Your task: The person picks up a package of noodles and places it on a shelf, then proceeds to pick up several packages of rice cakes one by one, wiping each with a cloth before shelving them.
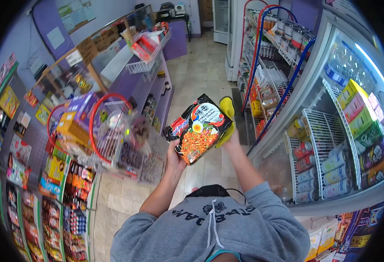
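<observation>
A black multipack of instant noodles (203, 131) with a picture of noodles and egg on its front is held up in front of my chest. My left hand (176, 156) grips its lower left corner, the thumb lying over the front edge. At its right side my right hand (231, 137) is closed around a yellow-green cloth (227, 109), which lies against the edge of the pack. Most of the right fingers are hidden behind the cloth and pack.
To the right stands a glass-door fridge with drink cans (336, 172) and boxes; beyond it is a wire rack (273, 78) with jars. On the left are a red-rimmed wire basket stand (109, 131), a purple counter (133, 78) and snack shelves (65, 205). A tiled aisle (209, 56) runs ahead.
</observation>
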`<act>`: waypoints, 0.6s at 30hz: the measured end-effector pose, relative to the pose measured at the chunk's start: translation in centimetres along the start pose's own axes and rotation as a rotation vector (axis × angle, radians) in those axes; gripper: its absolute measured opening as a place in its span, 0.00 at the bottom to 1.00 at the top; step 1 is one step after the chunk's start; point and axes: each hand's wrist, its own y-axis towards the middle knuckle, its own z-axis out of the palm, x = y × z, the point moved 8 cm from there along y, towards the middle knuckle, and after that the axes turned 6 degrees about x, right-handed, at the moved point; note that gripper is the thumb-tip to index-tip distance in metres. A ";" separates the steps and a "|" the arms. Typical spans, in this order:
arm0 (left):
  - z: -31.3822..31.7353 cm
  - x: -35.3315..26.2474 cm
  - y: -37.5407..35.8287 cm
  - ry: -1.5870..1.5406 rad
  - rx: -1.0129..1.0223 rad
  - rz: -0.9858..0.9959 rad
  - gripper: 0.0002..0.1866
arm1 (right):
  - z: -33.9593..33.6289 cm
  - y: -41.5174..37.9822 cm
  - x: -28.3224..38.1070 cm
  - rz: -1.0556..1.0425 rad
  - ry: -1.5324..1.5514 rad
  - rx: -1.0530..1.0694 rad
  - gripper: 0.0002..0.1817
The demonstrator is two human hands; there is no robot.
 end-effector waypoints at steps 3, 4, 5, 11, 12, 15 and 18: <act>-0.9 0.4 7.7 0.029 0.045 -0.007 0.26 | 3.9 1.5 0.4 -0.314 -0.245 0.043 0.25; -1.1 0.5 9.8 0.030 0.029 -0.052 0.25 | 1.1 3.1 -1.7 -0.157 0.061 -0.014 0.26; -1.2 0.6 11.7 0.034 0.016 -0.094 0.25 | -1.1 4.4 -3.6 -0.006 0.371 -0.061 0.26; -1.0 4.3 21.4 0.049 0.137 -0.444 0.28 | -4.2 10.6 7.4 -0.189 0.242 -0.084 0.27; -0.1 5.4 23.0 0.068 0.166 -0.469 0.28 | -6.1 12.0 8.5 -0.204 0.193 -0.080 0.27; 1.7 9.3 28.4 0.101 0.109 -0.584 0.28 | -10.0 17.7 10.7 -0.312 0.072 0.012 0.28; 5.2 10.7 34.7 0.131 0.160 -0.651 0.27 | -13.0 19.3 12.2 -0.321 0.161 -0.202 0.28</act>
